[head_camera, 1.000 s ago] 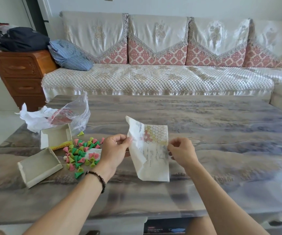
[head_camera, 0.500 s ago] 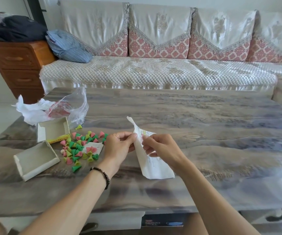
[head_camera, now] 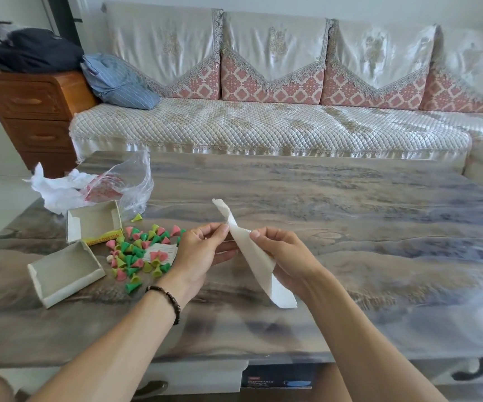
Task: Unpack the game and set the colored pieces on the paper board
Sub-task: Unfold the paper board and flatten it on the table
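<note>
I hold the white paper board (head_camera: 251, 253) folded and edge-on above the marble table, its printed side hidden. My left hand (head_camera: 202, 250) pinches its left side near the top. My right hand (head_camera: 285, 253) grips it from the right, fingers close to the left hand. A pile of pink, green and yellow cone-shaped pieces (head_camera: 138, 253) lies on the table just left of my left hand, partly on a small printed slip (head_camera: 163, 252). One yellow piece (head_camera: 137, 218) lies apart, nearer the bag.
Two open halves of the small game box (head_camera: 92, 224) (head_camera: 64, 272) sit left of the pieces. A clear plastic bag with crumpled white paper (head_camera: 95, 187) lies at the table's far left. A sofa (head_camera: 263, 126) stands behind the table (head_camera: 350, 227), a wooden drawer unit (head_camera: 31, 111) to the left.
The paper went from spread open, showing its honeycomb print, to folded edge-on. My right hand moved left, close to my left hand. The pieces and box have not moved.
</note>
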Tool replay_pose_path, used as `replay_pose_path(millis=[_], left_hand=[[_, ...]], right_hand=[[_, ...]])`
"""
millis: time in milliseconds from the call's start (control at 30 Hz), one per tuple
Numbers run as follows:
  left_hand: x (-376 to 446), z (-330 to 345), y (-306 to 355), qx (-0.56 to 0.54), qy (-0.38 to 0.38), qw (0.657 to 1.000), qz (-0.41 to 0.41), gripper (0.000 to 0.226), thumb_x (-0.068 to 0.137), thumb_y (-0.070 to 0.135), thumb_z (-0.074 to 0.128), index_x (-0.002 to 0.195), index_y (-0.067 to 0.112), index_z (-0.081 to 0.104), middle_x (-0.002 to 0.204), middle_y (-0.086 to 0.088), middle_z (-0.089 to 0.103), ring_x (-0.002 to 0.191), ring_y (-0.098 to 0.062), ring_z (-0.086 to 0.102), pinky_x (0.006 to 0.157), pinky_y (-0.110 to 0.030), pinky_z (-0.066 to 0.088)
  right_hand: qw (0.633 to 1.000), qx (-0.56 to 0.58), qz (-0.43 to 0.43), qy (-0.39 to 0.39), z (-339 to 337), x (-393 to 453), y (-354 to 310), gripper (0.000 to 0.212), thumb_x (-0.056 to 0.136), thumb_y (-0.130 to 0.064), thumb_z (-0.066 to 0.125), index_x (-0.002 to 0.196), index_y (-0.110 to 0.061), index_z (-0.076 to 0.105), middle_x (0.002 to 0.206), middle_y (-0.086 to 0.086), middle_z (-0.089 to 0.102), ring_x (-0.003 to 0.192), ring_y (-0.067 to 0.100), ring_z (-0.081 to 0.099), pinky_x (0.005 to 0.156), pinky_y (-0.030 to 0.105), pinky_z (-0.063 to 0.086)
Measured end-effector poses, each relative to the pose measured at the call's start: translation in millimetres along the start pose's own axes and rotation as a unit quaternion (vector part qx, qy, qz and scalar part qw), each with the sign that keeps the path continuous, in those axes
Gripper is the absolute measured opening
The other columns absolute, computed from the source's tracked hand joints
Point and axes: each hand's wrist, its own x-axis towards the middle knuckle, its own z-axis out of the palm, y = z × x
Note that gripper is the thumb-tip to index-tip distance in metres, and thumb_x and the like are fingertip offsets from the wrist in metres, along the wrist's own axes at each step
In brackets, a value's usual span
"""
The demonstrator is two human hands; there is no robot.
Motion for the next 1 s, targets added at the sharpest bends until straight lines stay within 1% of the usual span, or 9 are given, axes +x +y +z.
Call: replay_pose_path(millis=[100,200,333,533,633,733,833,900,1000], left_hand=[[-2,2,5,-0.025,-0.011,0.999,-0.023,0.022,0.097,0.018,0.054,0.098,0.002,0.069,0.097,-0.016,0.073,0.087,-0.025,0.072,0.067,-0.028,0.056],[-5,7,12,-0.01,-0.059,0.997,-0.043,0.031,0.096,0.028,0.056,0.101,0.002,0.072,0.096,-0.013,0.074,0.09,-0.024,0.072,0.075,-0.03,0.057],[-3,9,11,0.007,-0.036,0.999,-0.026,0.02,0.087,0.016,0.068,0.092,-0.002,0.073,0.093,-0.015,0.074,0.089,-0.027,0.071,0.074,-0.028,0.056],[-2,5,7,-0.017,-0.04,0.999,-0.01,0.012,0.088,0.005,0.064,0.089,-0.003,0.072,0.094,-0.019,0.073,0.09,-0.025,0.071,0.083,-0.031,0.057],[-3,6,8,-0.043,-0.037,0.998,-0.008,0.01,0.087,0.006,0.065,0.085,0.0,0.073,0.093,-0.018,0.073,0.089,-0.024,0.071,0.083,-0.031,0.057],[-3,8,10,-0.064,-0.019,0.998,0.002,0.009,0.087,0.006,0.065,0.083,0.002,0.072,0.091,-0.017,0.073,0.088,-0.025,0.071,0.083,-0.033,0.057],[-4,11,12,-0.054,-0.02,0.998,0.014,0.01,0.089,0.007,0.063,0.083,0.004,0.071,0.089,-0.015,0.074,0.085,-0.024,0.072,0.075,-0.029,0.058],[-5,11,12,-0.04,-0.021,0.999,0.018,0.012,0.091,0.008,0.061,0.083,0.005,0.07,0.089,-0.015,0.074,0.085,-0.024,0.072,0.07,-0.026,0.056],[-2,7,12,-0.021,-0.015,1.0,0.008,0.014,0.093,0.009,0.06,0.083,0.003,0.069,0.091,-0.017,0.073,0.091,-0.028,0.071,0.07,-0.028,0.057]], right_hand=[[1.0,0.015,-0.006,-0.008,2,1,-2,0.022,0.092,-0.019,0.061,0.07,-0.014,0.065,0.075,0.007,0.062,0.074,0.021,0.055,0.07,0.032,0.042],[1.0,-0.021,-0.016,-0.006,6,3,-3,0.021,0.091,-0.017,0.062,0.071,-0.013,0.065,0.072,0.003,0.065,0.069,0.015,0.059,0.072,0.029,0.044],[0.999,-0.043,-0.017,-0.006,9,4,-3,0.016,0.091,-0.015,0.062,0.077,-0.008,0.067,0.074,0.006,0.063,0.069,0.014,0.057,0.068,0.025,0.043],[1.0,-0.024,-0.016,-0.006,7,3,-2,0.016,0.09,-0.02,0.064,0.078,-0.01,0.07,0.085,0.01,0.065,0.082,0.02,0.056,0.08,0.034,0.04],[1.0,0.006,-0.023,0.004,9,3,-1,0.017,0.088,-0.021,0.065,0.077,-0.008,0.068,0.077,0.008,0.062,0.073,0.018,0.054,0.074,0.032,0.04],[0.998,0.043,-0.023,0.028,9,3,0,0.019,0.085,-0.024,0.067,0.084,-0.005,0.068,0.076,0.006,0.064,0.07,0.016,0.055,0.072,0.031,0.039],[0.997,0.061,-0.032,0.047,9,4,1,0.018,0.086,-0.023,0.066,0.081,-0.005,0.067,0.075,0.008,0.064,0.068,0.017,0.056,0.069,0.03,0.041],[0.995,0.071,-0.043,0.056,9,4,-2,0.018,0.089,-0.019,0.063,0.081,-0.003,0.064,0.077,0.011,0.067,0.069,0.02,0.059,0.073,0.034,0.047],[0.995,0.075,-0.039,0.048,4,4,-8,0.02,0.083,-0.022,0.066,0.081,-0.003,0.062,0.079,0.015,0.067,0.071,0.026,0.061,0.076,0.041,0.049]])
